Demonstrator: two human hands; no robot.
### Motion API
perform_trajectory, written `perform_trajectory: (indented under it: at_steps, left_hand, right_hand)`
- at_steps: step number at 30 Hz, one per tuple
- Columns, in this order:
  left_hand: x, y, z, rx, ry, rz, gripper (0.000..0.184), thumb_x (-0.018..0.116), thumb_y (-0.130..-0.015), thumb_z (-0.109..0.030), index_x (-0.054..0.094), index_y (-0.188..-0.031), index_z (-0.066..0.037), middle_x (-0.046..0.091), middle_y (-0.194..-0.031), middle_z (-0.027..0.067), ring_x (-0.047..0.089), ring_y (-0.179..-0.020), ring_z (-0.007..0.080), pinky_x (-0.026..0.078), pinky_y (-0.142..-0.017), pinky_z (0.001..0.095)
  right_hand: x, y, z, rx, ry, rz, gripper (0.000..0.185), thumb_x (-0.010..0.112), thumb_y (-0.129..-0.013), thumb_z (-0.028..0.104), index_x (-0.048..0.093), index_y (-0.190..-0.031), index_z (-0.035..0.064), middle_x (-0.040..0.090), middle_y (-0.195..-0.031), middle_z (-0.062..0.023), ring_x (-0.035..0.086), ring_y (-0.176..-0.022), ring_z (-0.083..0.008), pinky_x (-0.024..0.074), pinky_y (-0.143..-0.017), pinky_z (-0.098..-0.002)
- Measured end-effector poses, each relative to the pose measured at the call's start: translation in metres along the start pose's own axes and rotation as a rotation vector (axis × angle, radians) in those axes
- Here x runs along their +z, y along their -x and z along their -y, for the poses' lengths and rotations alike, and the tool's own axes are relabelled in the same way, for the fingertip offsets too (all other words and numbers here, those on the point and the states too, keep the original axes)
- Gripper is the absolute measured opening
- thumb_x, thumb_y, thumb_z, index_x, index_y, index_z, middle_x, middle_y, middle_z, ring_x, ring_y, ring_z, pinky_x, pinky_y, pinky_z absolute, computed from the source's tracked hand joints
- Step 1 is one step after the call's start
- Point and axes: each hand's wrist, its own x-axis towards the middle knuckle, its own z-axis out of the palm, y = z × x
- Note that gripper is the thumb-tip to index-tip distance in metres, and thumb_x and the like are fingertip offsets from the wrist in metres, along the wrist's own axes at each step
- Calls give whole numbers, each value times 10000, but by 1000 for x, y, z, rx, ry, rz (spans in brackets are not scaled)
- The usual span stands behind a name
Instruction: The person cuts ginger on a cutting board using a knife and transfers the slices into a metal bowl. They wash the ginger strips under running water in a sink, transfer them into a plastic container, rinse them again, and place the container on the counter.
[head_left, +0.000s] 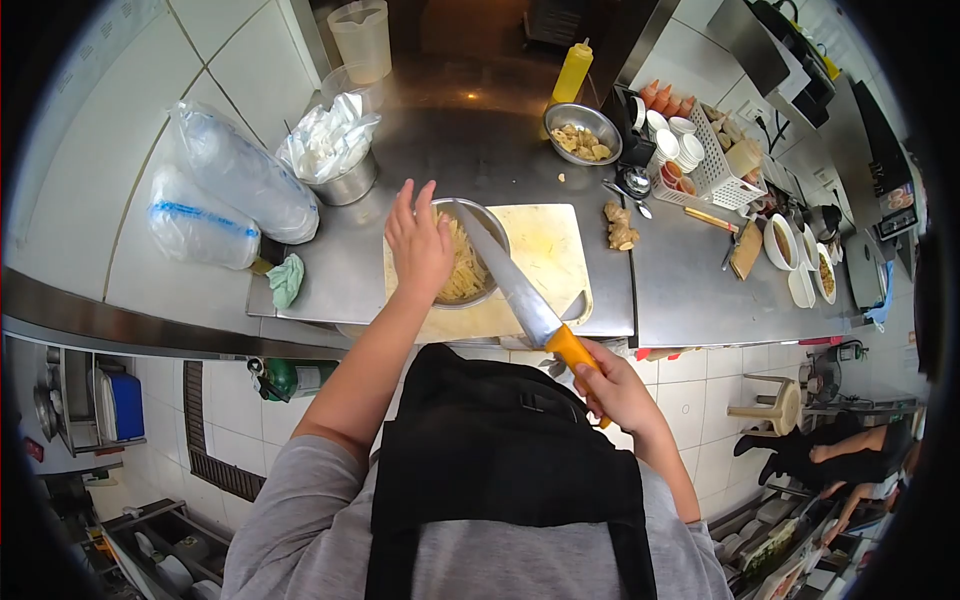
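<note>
My right hand [612, 385] is closed around the orange handle of a large chef's knife [515, 290]. Its broad blade points up and to the left, with the tip over a metal bowl [503, 222]. Thin pale-yellow strips [462, 265], perhaps cut ginger, lie inside that bowl. My left hand [420, 240] is over the bowl's left side, fingers stretched out and holding nothing; whether it touches the rim I cannot tell. Beneath the bowl is a white cutting board [550, 240] with yellowish stains. A knobbly ginger root [620, 228] rests on the steel counter right of the board.
A second metal bowl [583, 135] with pale pieces stands at the back, near a yellow squeeze bottle [572, 72]. Plastic bags [230, 180] and a metal pot [345, 180] are at left. A white basket [725, 170], cups and sauce bowls line the right. Another person [840, 450] is at far right.
</note>
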Motion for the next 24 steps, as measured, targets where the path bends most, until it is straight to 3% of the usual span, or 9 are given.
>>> perform_trajectory:
  at_steps: [4, 6, 8, 10, 13, 16, 20, 22, 24]
  left_hand:
    - [-22, -3, -1, -148, 35, 220, 431, 618, -873, -83, 564, -1294, -157, 439, -1400, 179, 451, -1258, 366, 364, -1019, 450]
    - [-23, -6, 8, -228, 173, 356, 393, 633, -856, -60, 609, -1238, -153, 491, -1352, 164, 484, -1233, 346, 381, -1002, 449]
    - [-21, -1, 11, -305, 308, 497, 360, 648, -839, -37, 654, -1182, -149, 544, -1305, 149, 518, -1209, 327, 399, -986, 449]
    - [-20, 11, 9, 205, -58, 120, 365, 657, -805, 0, 673, -1147, -125, 611, -1206, 130, 581, -1130, 299, 463, -915, 421]
    - [-28, 25, -20, 342, 30, 74, 394, 631, -777, -22, 670, -1153, -132, 615, -1207, 114, 598, -1088, 269, 468, -899, 410]
    - [-17, 72, -43, 359, 393, 381, 327, 614, -797, -28, 673, -1110, -104, 613, -1147, 126, 611, -1020, 303, 509, -836, 387]
    - [-2, 118, -62, 278, 504, 758, 236, 617, -838, -56, 659, -1070, -62, 606, -1071, 133, 610, -973, 324, 517, -832, 377]
    - [10, 124, -59, 245, 527, 752, 256, 618, -857, -77, 628, -1110, -39, 596, -1098, 143, 594, -1013, 333, 505, -874, 384]
    - [21, 120, -56, 176, 436, 537, 337, 653, -858, -99, 604, -1186, -40, 596, -1157, 154, 579, -1077, 339, 475, -930, 391]
  right_hand:
    - [-23, 8, -27, 12, -119, -85, 410, 507, -1003, 165, 475, -1396, 50, 488, -707, 13, 412, -479, -39, 359, -446, -196]
    - [-40, -8, -62, -43, 67, -354, 406, 526, -993, 166, 497, -1382, 55, 572, -751, 0, 488, -518, -79, 426, -493, -234]
    - [-57, -30, -85, -202, 524, -552, 452, 590, -944, 182, 506, -1383, 118, 697, -948, -147, 657, -726, -266, 528, -664, -340]
    - [-68, -46, -101, -271, 820, -642, 512, 625, -910, 220, 490, -1402, 176, 674, -979, -171, 667, -745, -313, 536, -645, -371]
    - [-63, -53, -107, -236, 991, -655, 558, 640, -893, 257, 464, -1423, 236, 671, -991, -140, 668, -741, -330, 540, -641, -410]
    - [-52, -46, -111, -286, 1075, -598, 586, 647, -888, 273, 442, -1438, 262, 663, -946, -119, 667, -709, -312, 539, -631, -416]
    - [-52, -25, -110, -293, 914, -474, 556, 673, -871, 262, 500, -1400, 257, 681, -908, -130, 668, -747, -337, 537, -655, -425]
    - [-64, -20, -121, -351, 855, -457, 519, 667, -889, 224, 522, -1388, 212, 693, -901, -132, 680, -744, -286, 538, -675, -402]
    - [-71, -19, -130, -368, 404, -434, 476, 627, -932, 183, 512, -1392, 142, 706, -917, -93, 669, -762, -220, 536, -704, -369]
